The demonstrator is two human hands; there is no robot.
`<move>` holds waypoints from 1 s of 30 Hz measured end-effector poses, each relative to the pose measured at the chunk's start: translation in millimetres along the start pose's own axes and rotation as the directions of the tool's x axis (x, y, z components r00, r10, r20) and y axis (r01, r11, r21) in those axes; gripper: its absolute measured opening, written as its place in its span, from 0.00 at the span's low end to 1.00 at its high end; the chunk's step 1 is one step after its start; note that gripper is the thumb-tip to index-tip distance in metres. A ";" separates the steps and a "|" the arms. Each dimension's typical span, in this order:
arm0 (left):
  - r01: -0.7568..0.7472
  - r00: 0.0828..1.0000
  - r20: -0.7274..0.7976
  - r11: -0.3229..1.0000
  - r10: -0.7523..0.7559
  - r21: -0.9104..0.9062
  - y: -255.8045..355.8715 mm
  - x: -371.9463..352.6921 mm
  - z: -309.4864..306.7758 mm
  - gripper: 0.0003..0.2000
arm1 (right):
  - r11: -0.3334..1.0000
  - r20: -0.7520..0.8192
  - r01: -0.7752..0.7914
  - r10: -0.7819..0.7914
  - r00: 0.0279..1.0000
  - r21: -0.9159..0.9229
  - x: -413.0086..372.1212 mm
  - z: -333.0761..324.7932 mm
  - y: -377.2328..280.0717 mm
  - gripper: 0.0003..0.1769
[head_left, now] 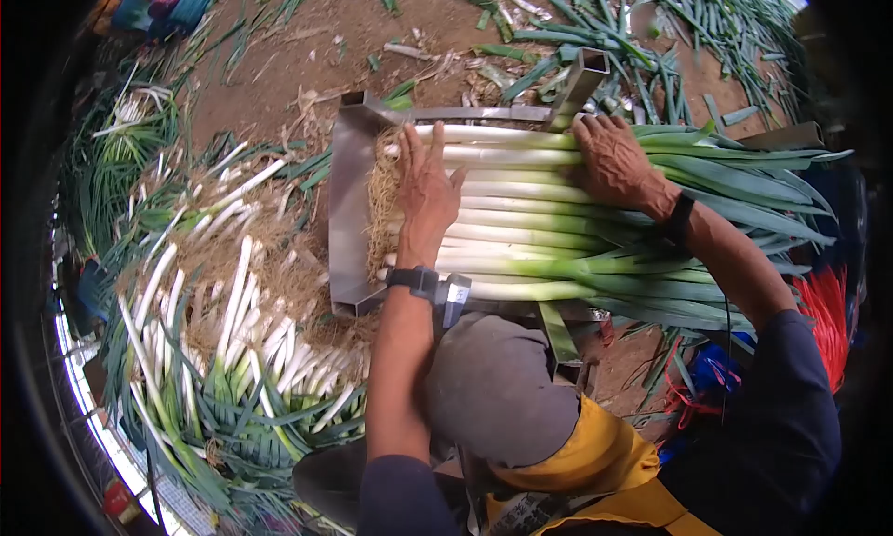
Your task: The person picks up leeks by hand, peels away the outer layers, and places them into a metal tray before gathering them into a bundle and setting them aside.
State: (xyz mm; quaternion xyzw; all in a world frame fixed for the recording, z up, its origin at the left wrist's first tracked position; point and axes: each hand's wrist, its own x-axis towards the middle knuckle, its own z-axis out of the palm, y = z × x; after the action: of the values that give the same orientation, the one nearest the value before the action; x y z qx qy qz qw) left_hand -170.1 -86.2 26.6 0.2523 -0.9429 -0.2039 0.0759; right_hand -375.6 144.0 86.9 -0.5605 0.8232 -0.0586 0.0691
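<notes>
Presently observing leeks (521, 204) laid side by side in a metal frame (350, 210), with roots (381, 201) toward the end plate at left and green leaves (753, 196) reaching out past the right side. Noting left grip (430, 190) on top of the white shanks, close to the roots, with fingers spread and pointing toward the far edge of the row. Noting right grip (614, 161) farther along the same row, about where white turns to green, with fingers close together and bent over the far edge, beside a metal upright (583, 78). Cannot tell whether pinching anything there; thumb side hidden. Recording leeks directly beneath both grips, with several shanks exposed between them and more toward the near side. Also logging a dark watch (417, 279) on the left wrist and a black band (680, 218) on the right. To the left, seeing a loose pile of leeks (244, 299) with roots and leaves; at upper right, cut green leaves (670, 66) scattered over bare soil (279, 57); at far right, red strands (826, 322).
</notes>
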 end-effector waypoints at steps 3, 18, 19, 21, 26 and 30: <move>0.013 1.000 -0.014 1.000 -0.014 -0.019 2.1 0.6 0.2 0.40 | 0.993 -0.101 0.059 -0.069 0.993 -0.102 1.3 5.8 2.2 0.37; -0.057 0.991 -0.121 0.998 0.052 -0.038 -11.4 6.7 7.6 0.37 | 0.987 -0.046 0.155 -0.157 0.987 -0.043 6.6 15.1 18.3 0.27; -0.079 0.987 -0.142 0.997 0.075 -0.024 -12.6 4.5 7.5 0.37 | 0.987 -0.040 0.156 -0.157 0.987 -0.043 7.2 15.2 19.1 0.27; -0.075 0.984 -0.163 0.997 0.073 -0.008 -11.3 -2.9 10.0 0.36 | 0.990 -0.022 0.141 -0.141 0.990 -0.027 8.9 15.8 17.4 0.23; -0.020 0.988 -0.154 0.999 0.013 -0.048 -1.5 4.0 5.8 0.34 | 0.992 0.023 0.121 -0.120 0.993 -0.037 16.7 8.8 16.8 0.19; -0.011 0.986 -0.166 1.000 0.011 0.002 -1.0 3.2 13.5 0.36 | 0.996 0.042 0.080 -0.079 0.996 -0.030 15.3 9.2 9.8 0.21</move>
State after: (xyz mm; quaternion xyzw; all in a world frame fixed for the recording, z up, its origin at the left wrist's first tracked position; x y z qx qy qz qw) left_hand -175.6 -84.0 14.1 0.2632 -0.9348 -0.1810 0.1552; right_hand -388.5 133.2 75.5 -0.5949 0.7995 -0.0369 0.0744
